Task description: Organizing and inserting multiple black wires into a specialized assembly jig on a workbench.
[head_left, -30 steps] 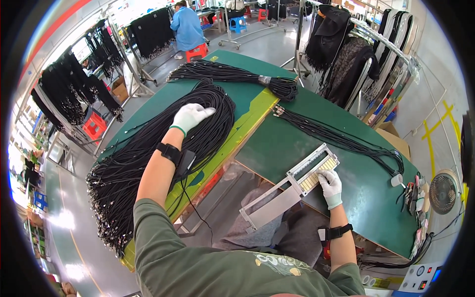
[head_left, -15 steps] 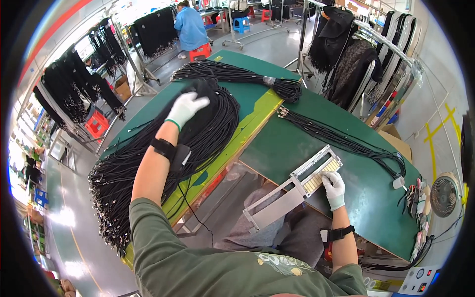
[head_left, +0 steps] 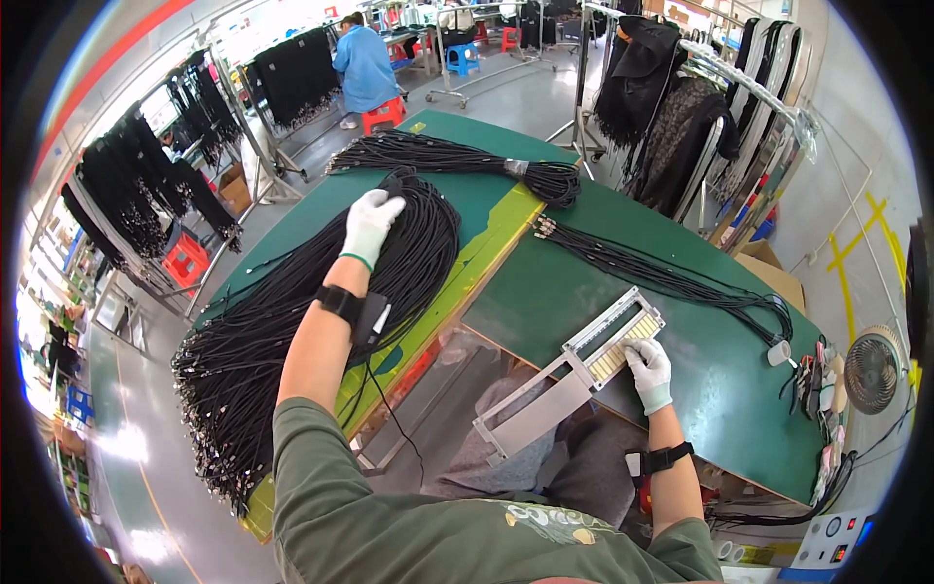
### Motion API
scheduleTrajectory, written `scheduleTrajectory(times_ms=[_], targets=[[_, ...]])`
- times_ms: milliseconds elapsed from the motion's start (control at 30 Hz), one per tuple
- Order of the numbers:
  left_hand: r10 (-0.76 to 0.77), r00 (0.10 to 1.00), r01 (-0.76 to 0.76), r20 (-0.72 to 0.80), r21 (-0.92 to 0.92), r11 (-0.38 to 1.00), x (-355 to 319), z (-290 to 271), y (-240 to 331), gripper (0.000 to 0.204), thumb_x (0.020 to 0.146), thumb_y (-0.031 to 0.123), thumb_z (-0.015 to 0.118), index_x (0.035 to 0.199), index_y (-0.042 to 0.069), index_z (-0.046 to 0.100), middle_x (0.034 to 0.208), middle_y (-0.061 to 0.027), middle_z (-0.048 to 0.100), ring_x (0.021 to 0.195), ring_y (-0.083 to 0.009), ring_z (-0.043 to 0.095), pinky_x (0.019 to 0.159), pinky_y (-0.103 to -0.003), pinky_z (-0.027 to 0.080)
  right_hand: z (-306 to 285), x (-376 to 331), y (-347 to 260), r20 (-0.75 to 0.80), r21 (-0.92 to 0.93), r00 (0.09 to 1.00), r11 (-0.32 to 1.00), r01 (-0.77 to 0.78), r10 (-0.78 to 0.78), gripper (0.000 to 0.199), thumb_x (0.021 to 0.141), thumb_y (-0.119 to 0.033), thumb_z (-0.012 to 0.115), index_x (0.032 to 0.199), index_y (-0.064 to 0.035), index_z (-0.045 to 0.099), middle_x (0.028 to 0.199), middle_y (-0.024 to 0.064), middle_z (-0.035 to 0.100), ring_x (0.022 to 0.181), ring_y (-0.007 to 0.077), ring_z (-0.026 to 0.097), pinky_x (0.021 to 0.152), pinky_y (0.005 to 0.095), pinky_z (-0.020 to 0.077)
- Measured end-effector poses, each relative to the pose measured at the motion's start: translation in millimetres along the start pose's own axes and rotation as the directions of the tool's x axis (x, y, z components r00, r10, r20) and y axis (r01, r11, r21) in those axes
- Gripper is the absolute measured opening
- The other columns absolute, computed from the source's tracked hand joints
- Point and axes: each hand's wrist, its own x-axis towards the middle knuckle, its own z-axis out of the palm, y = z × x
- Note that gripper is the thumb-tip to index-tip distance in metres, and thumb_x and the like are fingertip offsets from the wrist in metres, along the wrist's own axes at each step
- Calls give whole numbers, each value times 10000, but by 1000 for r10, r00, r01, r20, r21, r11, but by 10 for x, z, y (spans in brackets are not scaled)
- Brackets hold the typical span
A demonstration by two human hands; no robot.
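My left hand [head_left: 372, 226], in a white glove with a green cuff, reaches over the looped end of a big pile of black cables [head_left: 292, 292]. Its fingers curl down against the cables there; how many lie in its grasp cannot be made out. Also gloved in white, my right hand [head_left: 650, 376] has its fingers closed at the edge of a long silver metal frame [head_left: 540, 414]. A row of cream-coloured strips [head_left: 610, 362] fills one slot beside those fingers. Tilted, the frame rests partly on the green table and partly over my lap.
Two more black cable bundles, one tied [head_left: 428, 151] and one narrower [head_left: 662, 263], lie on the green table [head_left: 720, 409]. A yellow-green strip [head_left: 467, 268] borders the pile. A small fan [head_left: 873, 370] and hand tools [head_left: 812, 384] stand right. A person [head_left: 365, 68] sits beyond.
My left hand has moved slightly right and down over the cable pile, its fingers drawn closer together. The black blur beside it has settled. My right hand stays on the frame.
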Motion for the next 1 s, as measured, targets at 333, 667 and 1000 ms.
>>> scheduleTrajectory(times_ms=[333,667,1000], targets=[[-218,959,281,181,-719,635,-176,15,71,226,985,170,596,1131,2,635,991,-115,711,799,-178,692,700,-295,580,-22,-7,-24,-8,43,998,998,-54,55,141,885,-41,641,992,4,722,962,94,662,934,205,631,870,301,488],[-244,957,278,160,-753,596,-227,99,49,243,996,174,574,1169,7,610,1021,-138,710,818,-219,706,715,-325,601,-31,-7,-79,-20,30,998,998,-61,61,140,881,-39,639,983,2,726,945,97,667,933,215,632,875,306,489],[-223,963,263,152,-720,643,-253,122,79,202,974,160,619,1106,7,639,996,-123,710,823,-201,697,719,-306,590,-19,-3,-8,-30,12,999,1000,-24,25,147,866,-69,651,982,-46,738,925,96,688,922,247,633,857,335,496]])
